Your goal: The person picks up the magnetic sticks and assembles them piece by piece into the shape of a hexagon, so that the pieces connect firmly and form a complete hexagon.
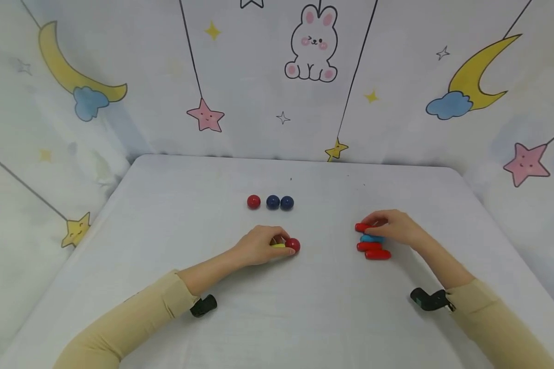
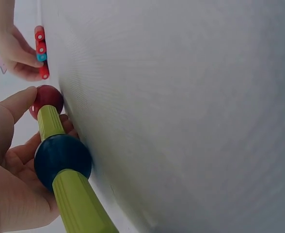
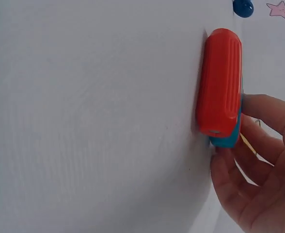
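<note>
My left hand (image 1: pixel 260 245) holds a row of toy pieces, with the thumb on a shiny red ball (image 1: pixel 293 246). In the left wrist view a yellow-green rod (image 2: pixel 48 122) joins that ball to a dark blue ball (image 2: pixel 62 158). A second yellow-green rod (image 2: pixel 82 201) continues toward the camera. My right hand (image 1: pixel 394 225) pinches the farthest red rod (image 1: pixel 361 227) of a small group on the table. Just nearer lie a light blue rod (image 1: pixel 371 239) and two more red rods (image 1: pixel 377 254). In the right wrist view the nearest red rod (image 3: pixel 220 82) partly hides the others.
Beyond my left hand, a red ball (image 1: pixel 254 202) and two dark blue balls (image 1: pixel 279 202) sit in a row on the white table (image 1: pixel 323 312). A printed curtain (image 1: pixel 268 72) hangs behind the table's far edge. A black wrist device (image 1: pixel 429 299) sits by the right sleeve.
</note>
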Demonstrator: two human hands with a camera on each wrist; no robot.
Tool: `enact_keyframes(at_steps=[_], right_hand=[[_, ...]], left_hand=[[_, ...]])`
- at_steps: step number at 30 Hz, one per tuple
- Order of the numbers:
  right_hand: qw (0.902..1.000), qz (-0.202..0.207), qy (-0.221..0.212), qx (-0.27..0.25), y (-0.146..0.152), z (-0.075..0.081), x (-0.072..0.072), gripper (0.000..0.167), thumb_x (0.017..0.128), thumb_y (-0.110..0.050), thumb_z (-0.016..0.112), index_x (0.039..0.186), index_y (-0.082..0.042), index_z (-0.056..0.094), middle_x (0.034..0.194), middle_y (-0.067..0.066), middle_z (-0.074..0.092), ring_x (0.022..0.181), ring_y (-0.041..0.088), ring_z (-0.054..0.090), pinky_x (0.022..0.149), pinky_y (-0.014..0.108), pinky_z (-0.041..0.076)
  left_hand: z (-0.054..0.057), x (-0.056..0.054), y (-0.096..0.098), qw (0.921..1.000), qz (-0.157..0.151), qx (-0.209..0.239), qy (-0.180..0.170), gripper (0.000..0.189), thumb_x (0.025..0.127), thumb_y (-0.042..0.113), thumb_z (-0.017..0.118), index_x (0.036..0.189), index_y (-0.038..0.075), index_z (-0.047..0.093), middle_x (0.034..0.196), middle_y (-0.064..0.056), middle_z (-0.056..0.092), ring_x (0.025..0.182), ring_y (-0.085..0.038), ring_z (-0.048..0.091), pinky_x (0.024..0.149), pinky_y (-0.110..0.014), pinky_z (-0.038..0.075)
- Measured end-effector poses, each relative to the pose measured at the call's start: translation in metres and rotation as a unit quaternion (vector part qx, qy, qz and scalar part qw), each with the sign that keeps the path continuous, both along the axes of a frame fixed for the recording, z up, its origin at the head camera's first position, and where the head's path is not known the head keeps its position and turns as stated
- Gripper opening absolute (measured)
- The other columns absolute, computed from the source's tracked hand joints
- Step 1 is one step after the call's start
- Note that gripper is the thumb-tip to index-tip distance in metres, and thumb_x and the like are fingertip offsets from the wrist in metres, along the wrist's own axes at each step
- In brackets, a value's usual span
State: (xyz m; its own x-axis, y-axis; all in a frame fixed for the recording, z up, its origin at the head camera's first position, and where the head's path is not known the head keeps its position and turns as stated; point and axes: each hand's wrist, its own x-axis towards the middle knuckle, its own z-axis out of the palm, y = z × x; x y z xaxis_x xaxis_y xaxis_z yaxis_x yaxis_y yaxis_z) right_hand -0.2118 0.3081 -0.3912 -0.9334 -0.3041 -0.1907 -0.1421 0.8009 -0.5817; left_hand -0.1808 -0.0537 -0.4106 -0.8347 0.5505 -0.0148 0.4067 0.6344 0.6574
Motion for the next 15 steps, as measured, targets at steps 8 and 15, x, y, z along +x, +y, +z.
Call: enact_keyframes(at_steps=[8, 15], right_hand=[[0.9994, 0.015, 0.032, -0.003, -0.031, -0.004, 0.001, 0.027, 0.089, -0.020, 0.071, 0.113, -0.008, 0.068, 0.103, 0.007, 0.066, 0.095, 0.026, 0.057, 0.073, 0.034, 0.048], [0.9967, 0.068, 0.028, -0.035, -0.065, -0.002, 0.011, 0.025, 0.088, -0.020, 0.072, 0.112, -0.012, 0.069, 0.107, 0.003, 0.066, 0.096, 0.023, 0.059, 0.079, 0.035, 0.050]], left_hand=[[0.000, 0.000, 0.000, 1.0000, 0.004, -0.001, -0.007, 0.028, 0.088, 0.033, 0.073, 0.108, 0.014, 0.069, 0.084, 0.007, 0.061, 0.078, -0.010, 0.054, 0.069, -0.025, 0.045], [0.000, 0.001, 0.000, 0.9999, 0.006, -0.001, -0.009, 0.027, 0.088, 0.032, 0.073, 0.108, 0.014, 0.069, 0.083, 0.007, 0.060, 0.077, -0.010, 0.054, 0.068, -0.026, 0.045]])
